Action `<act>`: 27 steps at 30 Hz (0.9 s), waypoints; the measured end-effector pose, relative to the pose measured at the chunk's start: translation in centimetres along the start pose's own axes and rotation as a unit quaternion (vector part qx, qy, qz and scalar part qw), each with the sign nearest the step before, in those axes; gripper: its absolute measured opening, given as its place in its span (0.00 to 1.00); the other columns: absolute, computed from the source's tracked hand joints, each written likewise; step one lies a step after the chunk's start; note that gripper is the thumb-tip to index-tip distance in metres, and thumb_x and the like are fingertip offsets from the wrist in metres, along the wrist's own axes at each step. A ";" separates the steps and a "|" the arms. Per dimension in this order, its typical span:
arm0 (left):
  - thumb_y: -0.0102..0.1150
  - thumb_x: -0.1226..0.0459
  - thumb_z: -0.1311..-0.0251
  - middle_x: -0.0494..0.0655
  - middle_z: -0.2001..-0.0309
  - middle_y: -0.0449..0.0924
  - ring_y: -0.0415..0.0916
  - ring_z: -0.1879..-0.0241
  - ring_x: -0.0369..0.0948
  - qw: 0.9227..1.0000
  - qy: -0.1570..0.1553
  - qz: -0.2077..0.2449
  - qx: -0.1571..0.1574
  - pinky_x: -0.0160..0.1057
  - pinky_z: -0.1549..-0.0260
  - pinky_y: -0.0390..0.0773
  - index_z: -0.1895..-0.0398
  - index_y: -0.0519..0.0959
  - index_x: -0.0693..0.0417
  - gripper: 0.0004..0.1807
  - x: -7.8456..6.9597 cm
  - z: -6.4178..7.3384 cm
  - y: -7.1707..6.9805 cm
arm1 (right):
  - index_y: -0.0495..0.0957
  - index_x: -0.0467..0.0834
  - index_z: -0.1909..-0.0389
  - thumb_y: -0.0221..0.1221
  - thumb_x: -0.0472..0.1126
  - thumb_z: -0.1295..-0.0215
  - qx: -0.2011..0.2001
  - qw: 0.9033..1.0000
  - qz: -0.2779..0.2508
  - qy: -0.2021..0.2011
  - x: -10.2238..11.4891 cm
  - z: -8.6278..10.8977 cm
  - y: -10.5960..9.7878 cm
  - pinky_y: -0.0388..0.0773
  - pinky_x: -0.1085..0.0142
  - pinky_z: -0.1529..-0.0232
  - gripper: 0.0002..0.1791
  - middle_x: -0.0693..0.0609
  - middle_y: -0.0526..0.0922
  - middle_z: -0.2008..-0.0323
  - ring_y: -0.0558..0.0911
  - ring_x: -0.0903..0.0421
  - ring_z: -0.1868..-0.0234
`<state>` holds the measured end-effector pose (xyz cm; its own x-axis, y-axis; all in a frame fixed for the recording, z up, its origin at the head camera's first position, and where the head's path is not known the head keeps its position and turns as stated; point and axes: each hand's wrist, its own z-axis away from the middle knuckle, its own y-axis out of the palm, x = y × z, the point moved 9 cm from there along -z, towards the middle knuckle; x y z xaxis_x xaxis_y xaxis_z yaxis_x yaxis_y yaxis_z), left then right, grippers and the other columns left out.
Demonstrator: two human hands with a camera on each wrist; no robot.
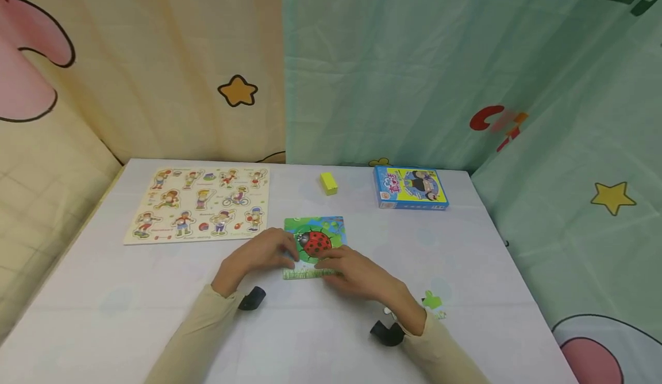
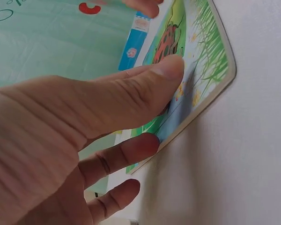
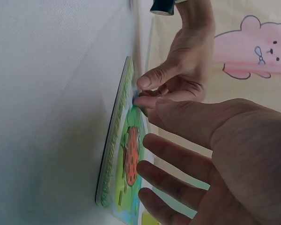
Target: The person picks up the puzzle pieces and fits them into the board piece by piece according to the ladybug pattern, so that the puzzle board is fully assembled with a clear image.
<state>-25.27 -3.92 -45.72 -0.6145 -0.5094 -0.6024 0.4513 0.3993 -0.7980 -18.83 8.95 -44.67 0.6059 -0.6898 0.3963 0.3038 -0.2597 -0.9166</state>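
A square ladybug picture board [image 1: 314, 260] lies flat on the white table, with a red spotted ladybug, green leaves and a strip of grass. My left hand [image 1: 266, 252] is at its left edge. In the left wrist view the thumb lies over the picture and the fingertips [image 2: 147, 144] are by the board's edge. My right hand [image 1: 357, 272] is over the board's lower right, fingers fairly straight. The right wrist view shows its thumb and forefinger close together near the left hand; no held object shows between them.
Green and white loose pieces [image 1: 431, 300] lie by my right wrist, partly hidden by it. A wooden puzzle board [image 1: 199, 204] with children figures is at the left. Behind are a yellow block [image 1: 328, 183] and a blue-edged box [image 1: 411, 188]. Curtains stand behind the table.
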 end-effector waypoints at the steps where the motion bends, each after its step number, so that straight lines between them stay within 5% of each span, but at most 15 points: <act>1: 0.75 0.65 0.50 0.37 0.67 0.85 0.77 0.65 0.33 1.000 0.000 0.004 -0.001 0.37 0.58 0.78 0.69 0.89 0.50 0.05 0.0 0.0 0.0 | 0.81 0.47 0.41 0.60 0.44 0.28 0.003 1.000 -0.005 0.008 -0.2 0.4 -0.1 0.74 0.56 0.37 0.17 0.51 0.78 0.35 0.74 0.51 0.36; 19: 0.74 0.68 0.50 0.36 0.68 0.85 0.74 0.67 0.33 0.998 -0.044 0.051 -0.002 0.33 0.61 0.77 0.70 0.89 0.48 0.06 0.9 0.1 0.6 | 0.79 0.47 0.39 0.71 0.49 0.41 0.010 0.990 -0.039 0.133 -5.4 10.2 -1.0 0.76 0.49 0.38 0.29 0.50 0.77 0.37 0.74 0.48 0.35; 27: 0.74 0.68 0.50 0.37 0.67 0.85 0.74 0.66 0.33 0.997 -0.047 0.054 -0.002 0.33 0.61 0.77 0.69 0.89 0.49 0.06 0.7 0.2 0.4 | 0.79 0.48 0.39 0.75 0.50 0.48 0.016 0.983 -0.039 0.178 -6.8 13.1 -0.9 0.77 0.51 0.40 0.33 0.52 0.78 0.39 0.75 0.49 0.38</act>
<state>-25.42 -4.26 -46.46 -0.4987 -0.5326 -0.6838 0.5083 0.4594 -0.7284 -13.57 22.77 -45.84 0.2867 -0.8627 0.4167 0.3653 -0.3036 -0.8800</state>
